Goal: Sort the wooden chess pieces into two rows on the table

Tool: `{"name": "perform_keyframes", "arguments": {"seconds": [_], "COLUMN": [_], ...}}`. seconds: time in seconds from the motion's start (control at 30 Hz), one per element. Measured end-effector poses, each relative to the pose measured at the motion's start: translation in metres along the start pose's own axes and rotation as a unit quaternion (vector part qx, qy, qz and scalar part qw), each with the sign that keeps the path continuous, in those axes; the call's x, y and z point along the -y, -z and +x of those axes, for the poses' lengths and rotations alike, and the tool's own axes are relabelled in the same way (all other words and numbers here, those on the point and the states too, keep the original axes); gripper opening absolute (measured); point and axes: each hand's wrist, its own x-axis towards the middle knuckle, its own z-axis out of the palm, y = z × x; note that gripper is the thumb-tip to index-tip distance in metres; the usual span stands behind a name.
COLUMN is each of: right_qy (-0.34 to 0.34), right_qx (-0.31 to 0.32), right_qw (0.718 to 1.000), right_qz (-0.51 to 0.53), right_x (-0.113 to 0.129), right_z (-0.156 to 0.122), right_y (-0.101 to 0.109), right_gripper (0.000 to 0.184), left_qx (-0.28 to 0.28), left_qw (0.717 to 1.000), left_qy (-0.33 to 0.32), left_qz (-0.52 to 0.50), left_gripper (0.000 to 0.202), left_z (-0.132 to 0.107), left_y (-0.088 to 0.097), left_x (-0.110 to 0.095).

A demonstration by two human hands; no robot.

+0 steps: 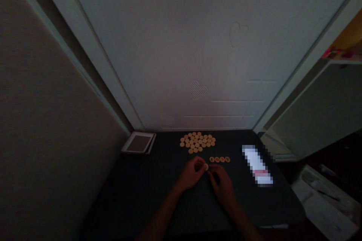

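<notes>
A small round wooden disc (206, 167) is held up between my two hands over the dark table. My left hand (193, 173) pinches it from the left with thumb and forefinger. From the right, my right hand (222, 182) has its fingertips at the disc's edge, curled in a pinch. Just beyond, a short row of several discs (220, 159) with dark and reddish printed marks lies on the tabletop. Farther back spreads a loose cluster of plain-looking discs (197, 141), many of them touching.
At the back left of the dark table (135, 196) lies a shallow box or frame (138, 142) with a brown panel. A bright, pixelated oblong (257, 165) is on the right. A white panel with embossed hearts (198, 52) rises behind. Pale items (325, 199) sit lower right.
</notes>
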Motion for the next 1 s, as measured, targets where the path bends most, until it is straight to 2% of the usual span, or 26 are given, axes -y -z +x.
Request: {"name": "perform_keyframes", "arguments": {"seconds": [0.13, 0.3, 0.53, 1.0], "right_qy": [0.004, 0.032, 0.056, 0.039], "right_qx": [-0.046, -0.037, 0.013, 0.027], "right_qw": [0.997, 0.987, 0.98, 0.981], "right_qz": [-0.055, -0.155, -0.192, -0.189], "right_x": [-0.02, -0.039, -0.036, -0.03], "right_z": [0.003, 0.009, 0.009, 0.01], "right_y": [0.017, 0.034, 0.022, 0.021], "right_gripper": [0.014, 0.033, 0.041, 0.041], "left_qx": [-0.041, -0.057, -0.069, -0.087], "left_qw": [0.996, 0.991, 0.982, 0.962], "left_qy": [-0.009, -0.002, -0.016, -0.035], "left_qz": [0.075, 0.118, 0.177, 0.257], "left_gripper": [0.018, 0.014, 0.01, 0.011], "left_z": [0.014, 0.027, 0.033, 0.029], "left_y": [-0.004, -0.009, -0.013, -0.021], "left_x": [0.005, 0.007, 0.006, 0.002]}}
